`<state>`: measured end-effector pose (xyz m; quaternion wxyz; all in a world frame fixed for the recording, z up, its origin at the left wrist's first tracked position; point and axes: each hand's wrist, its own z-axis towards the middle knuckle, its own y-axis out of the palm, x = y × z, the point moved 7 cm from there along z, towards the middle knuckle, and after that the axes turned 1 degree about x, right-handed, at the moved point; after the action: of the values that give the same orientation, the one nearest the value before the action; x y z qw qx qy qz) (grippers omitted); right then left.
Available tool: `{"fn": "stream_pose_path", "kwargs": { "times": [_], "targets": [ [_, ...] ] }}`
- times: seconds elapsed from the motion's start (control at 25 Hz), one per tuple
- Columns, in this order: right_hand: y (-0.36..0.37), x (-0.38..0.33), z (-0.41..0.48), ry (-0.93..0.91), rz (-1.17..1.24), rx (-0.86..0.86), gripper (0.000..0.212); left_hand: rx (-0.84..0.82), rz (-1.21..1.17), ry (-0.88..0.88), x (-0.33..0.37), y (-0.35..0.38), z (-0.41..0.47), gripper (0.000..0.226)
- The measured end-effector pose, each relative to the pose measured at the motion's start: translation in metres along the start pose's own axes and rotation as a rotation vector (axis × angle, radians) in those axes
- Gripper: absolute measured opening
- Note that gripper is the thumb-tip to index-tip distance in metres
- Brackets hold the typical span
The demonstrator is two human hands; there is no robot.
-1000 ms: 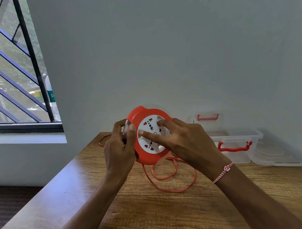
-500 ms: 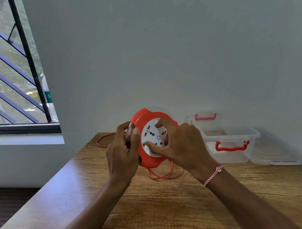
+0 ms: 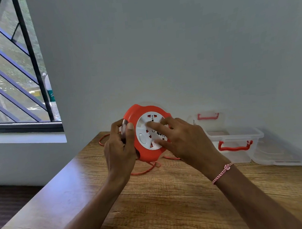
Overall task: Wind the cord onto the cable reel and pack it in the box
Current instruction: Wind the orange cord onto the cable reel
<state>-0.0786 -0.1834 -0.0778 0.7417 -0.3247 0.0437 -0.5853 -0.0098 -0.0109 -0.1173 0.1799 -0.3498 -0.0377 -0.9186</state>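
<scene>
While the left hand [image 3: 119, 150] stays clamped on the cable reel [image 3: 148, 131], the right hand's [image 3: 184, 140] spread fingers turn its face; less cord [image 3: 148, 169] lies below the reel, so winding nears done.

Bare forearms, no sleeves; right wrist wears thin braided pink-and-white thread bracelet [image 3: 222, 173] with small knot

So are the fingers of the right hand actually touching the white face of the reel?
Touching. In the head view the right hand lays its fingertips flat on the white socket face of the cable reel, with no gap showing.
</scene>
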Motion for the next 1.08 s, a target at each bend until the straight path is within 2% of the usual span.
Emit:
{"fn": "stream_pose_path", "kwargs": {
  "times": [0.08,0.16,0.36,0.4,0.48,0.56,0.6,0.64,0.68,0.8,0.88,0.96,1.08],
  "targets": [
    [0.002,-0.004,-0.002,-0.074,-0.098,-0.018,0.076,-0.024,0.01,0.01,0.003,0.002,0.0,0.021],
    [-0.001,-0.005,-0.002,-0.067,-0.111,-0.004,0.074,-0.03,0.016,0.021,0.006,0.002,-0.002,0.031],
    [-0.007,0.001,0.001,0.106,0.071,0.009,0.063,-0.036,0.022,0.071,0.014,0.004,-0.006,0.036],
    [-0.006,0.004,0.001,0.21,0.129,0.006,0.064,-0.033,0.017,0.074,0.016,0.004,-0.007,0.038],
    [0.0,0.014,-0.005,0.534,0.343,0.031,0.065,-0.031,0.004,0.08,0.019,0.006,-0.009,0.04],
    [0.019,0.021,-0.016,0.919,0.725,0.021,0.057,-0.02,0.003,0.09,0.02,0.007,-0.011,0.036],
    [0.026,0.021,-0.02,1.027,0.847,0.017,0.055,-0.012,0.005,0.089,0.02,0.007,-0.011,0.035],
    [0.023,0.022,-0.018,1.015,0.83,0.026,0.053,-0.009,0.002,0.078,0.018,0.006,-0.01,0.034],
    [0.014,0.024,-0.015,0.909,0.686,0.053,0.051,-0.009,-0.006,0.06,0.016,0.005,-0.009,0.035],
    [-0.01,0.014,0.0,0.361,0.288,0.126,0.052,-0.013,-0.025,0.018,0.01,0.002,-0.003,0.035],
    [-0.007,0.003,0.002,0.08,0.103,0.037,0.061,-0.022,-0.029,0.017,0.008,0.0,-0.001,0.029],
    [-0.001,-0.002,0.0,-0.033,-0.014,-0.018,0.071,-0.044,-0.022,0.022,0.009,0.0,0.0,0.03],
    [-0.001,-0.004,-0.001,-0.02,-0.047,-0.008,0.073,-0.056,0.002,0.045,0.011,0.002,-0.001,0.044]
  ]
}}
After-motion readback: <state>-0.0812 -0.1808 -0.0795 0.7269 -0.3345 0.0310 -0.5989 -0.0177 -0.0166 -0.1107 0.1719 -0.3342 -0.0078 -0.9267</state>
